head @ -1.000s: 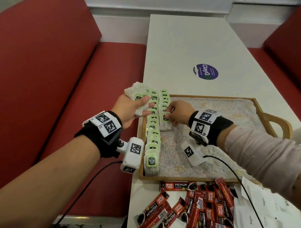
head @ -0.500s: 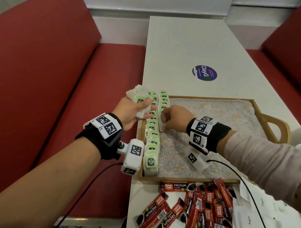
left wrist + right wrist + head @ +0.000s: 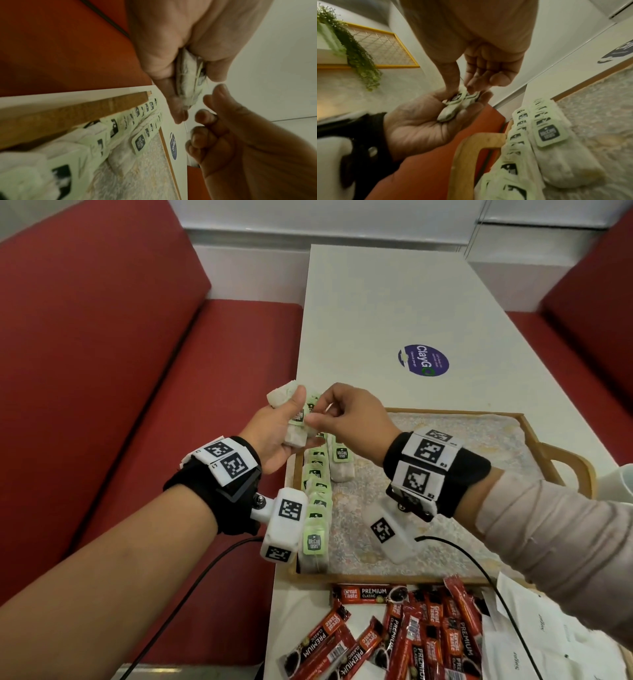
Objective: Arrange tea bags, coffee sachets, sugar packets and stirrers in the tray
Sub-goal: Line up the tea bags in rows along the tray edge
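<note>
Left hand [image 3: 274, 436]: fingers curled round a small stack of tea bags [image 3: 296, 422], held above the tray's left edge. Right hand [image 3: 349, 419]: thumb and forefinger pinching the top bag's tag. Below both: wooden tray [image 3: 534, 440], two rows of tea bags [image 3: 317, 494] along its left side. Nearer: coffee sachets [image 3: 411, 642], sugar packets [image 3: 555, 642] on white bench [image 3: 376, 302]. Red seating [image 3: 102, 354] beyond left hand.

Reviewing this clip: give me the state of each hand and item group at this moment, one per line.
left hand: grips a bunch of tea bags, raised off the tray.
right hand: pinches the top bag of that bunch.
tray: on the table, two tea bag rows along its left side.
coffee sachets: loose pile outside tray.
sugar packets: outside tray.
</note>
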A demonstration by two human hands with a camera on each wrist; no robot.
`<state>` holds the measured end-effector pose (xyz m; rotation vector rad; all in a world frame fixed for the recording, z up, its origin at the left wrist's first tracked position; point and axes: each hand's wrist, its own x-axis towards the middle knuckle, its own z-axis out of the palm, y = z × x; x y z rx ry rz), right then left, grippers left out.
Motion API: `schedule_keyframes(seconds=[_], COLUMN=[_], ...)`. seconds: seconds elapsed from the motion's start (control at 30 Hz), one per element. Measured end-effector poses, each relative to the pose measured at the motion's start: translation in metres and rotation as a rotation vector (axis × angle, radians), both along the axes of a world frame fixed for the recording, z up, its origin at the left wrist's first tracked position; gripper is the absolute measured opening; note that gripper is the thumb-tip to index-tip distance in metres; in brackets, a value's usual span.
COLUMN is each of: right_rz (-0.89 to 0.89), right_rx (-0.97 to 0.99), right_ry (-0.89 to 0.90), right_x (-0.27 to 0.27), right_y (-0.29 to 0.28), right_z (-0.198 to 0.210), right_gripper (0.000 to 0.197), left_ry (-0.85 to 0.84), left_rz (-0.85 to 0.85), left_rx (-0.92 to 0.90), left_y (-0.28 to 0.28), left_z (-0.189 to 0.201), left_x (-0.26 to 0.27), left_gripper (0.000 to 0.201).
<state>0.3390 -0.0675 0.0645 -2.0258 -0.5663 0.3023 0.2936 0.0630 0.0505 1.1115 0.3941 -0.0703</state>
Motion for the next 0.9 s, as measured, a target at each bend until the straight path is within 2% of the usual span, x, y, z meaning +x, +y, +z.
schedule_keyframes(seconds=[0.07,0.17,0.27,0.47,0.57,0.7,0.9], right_rz=[-0.004,-0.028,-0.072,-0.028,0.009,0.028,-0.018], right_rx=[-0.01,0.003,0.022,0.088,0.141,0.178,0.109], right_ry=[0.029,0.063,0.099,0.18,0.188,0.216,0.234], right_x=[-0.002,-0.001,0.001,-0.002,-0.003,0.003,0.016], right_y=[0.004,0.008,0.011,0.011,0.007,-0.007,-0.032], right_z=[-0.001,-0.002,-0.003,0.002,0.005,0.01,0.0], right_gripper=[0.028,0.033,0.037,0.027,0.021,0.018,0.018], left_ry=[0.004,0.003,-0.016,0.007,-0.005,0.023,0.056], left_rz=[-0.002,0.014,0.01,-0.062,-0.065,-0.021,0.102], left_rx=[0.013,0.014,-0.015,-0.071,-0.139,-0.062,-0.057], left_y=[-0.003,-0.008,-0.012,-0.01,-0.006,-0.004,-0.001], left_z=[0.002,0.006,0.011,0.013,0.012,0.008,0.001], left_x=[0.0,-0.001,-0.004,-0.004,-0.003,-0.005,-0.001], left_gripper=[0.033,0.027,0.029,0.059,0.052,0.041,0.018])
